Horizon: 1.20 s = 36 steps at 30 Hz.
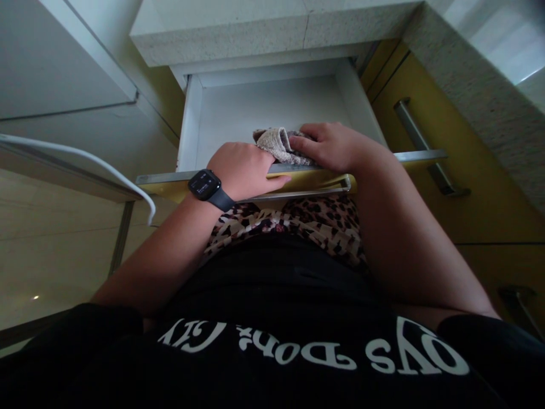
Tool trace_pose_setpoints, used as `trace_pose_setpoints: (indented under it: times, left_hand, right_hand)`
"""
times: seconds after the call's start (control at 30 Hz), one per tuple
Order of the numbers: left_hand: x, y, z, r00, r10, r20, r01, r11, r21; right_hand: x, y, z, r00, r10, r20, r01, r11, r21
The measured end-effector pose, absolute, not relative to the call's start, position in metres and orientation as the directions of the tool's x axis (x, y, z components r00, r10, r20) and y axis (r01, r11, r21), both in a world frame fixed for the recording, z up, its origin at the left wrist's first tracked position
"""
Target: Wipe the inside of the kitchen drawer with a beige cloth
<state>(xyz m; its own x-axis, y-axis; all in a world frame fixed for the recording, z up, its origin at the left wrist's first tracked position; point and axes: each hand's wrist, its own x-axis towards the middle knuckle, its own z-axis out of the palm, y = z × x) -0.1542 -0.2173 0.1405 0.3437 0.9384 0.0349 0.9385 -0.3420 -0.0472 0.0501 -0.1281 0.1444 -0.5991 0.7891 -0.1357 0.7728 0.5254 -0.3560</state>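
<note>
A pulled-out white drawer (pixel 272 102) with a yellow front stands before me. My left hand (pixel 242 167), a black watch on its wrist, grips the top edge of the drawer front (pixel 310 179); the thumb lies outside and the other fingers are hidden inside. A crumpled grey-beige cloth (pixel 276 143) rests against the inner side of the front panel, close to the left hand's knuckles. On the cloth's right part lies my right hand (pixel 332 146), its fingers closed over the fabric and partly hiding it.
A stone countertop (pixel 264 34) overhangs the drawer and turns down the right side. Yellow cabinet doors with metal handles (pixel 413 125) are at the right. A white cable (pixel 85 152) hangs at the left beside a pale cabinet (pixel 55 62). My body is close to the drawer front.
</note>
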Motion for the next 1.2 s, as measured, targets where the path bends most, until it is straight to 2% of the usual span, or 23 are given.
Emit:
trace_pose_setpoints:
  times: [0.17,0.47,1.0,1.2]
  left_hand:
    - [-0.1546,-0.2166,0.1382,0.323,0.946,0.038,0.946,-0.323,-0.010]
    - [-0.1536,-0.2174,0.1410,0.339,0.940,0.036,0.940,-0.337,-0.041]
    - [-0.1544,-0.2170,0.1393,0.319,0.948,0.020,0.948,-0.319,-0.001]
    - [-0.1548,-0.2172,0.1373,0.306,0.952,0.021,0.952,-0.306,0.010]
  right_hand:
    - [0.0497,-0.1290,0.1456,-0.592,0.795,-0.134,0.774,0.513,-0.372]
    - [0.0503,-0.1276,0.1443,-0.598,0.792,-0.120,0.768,0.524,-0.367]
    - [0.0496,-0.1294,0.1462,-0.594,0.793,-0.133,0.775,0.520,-0.358]
    - [0.0495,-0.1302,0.1450,-0.586,0.801,-0.121,0.767,0.502,-0.399]
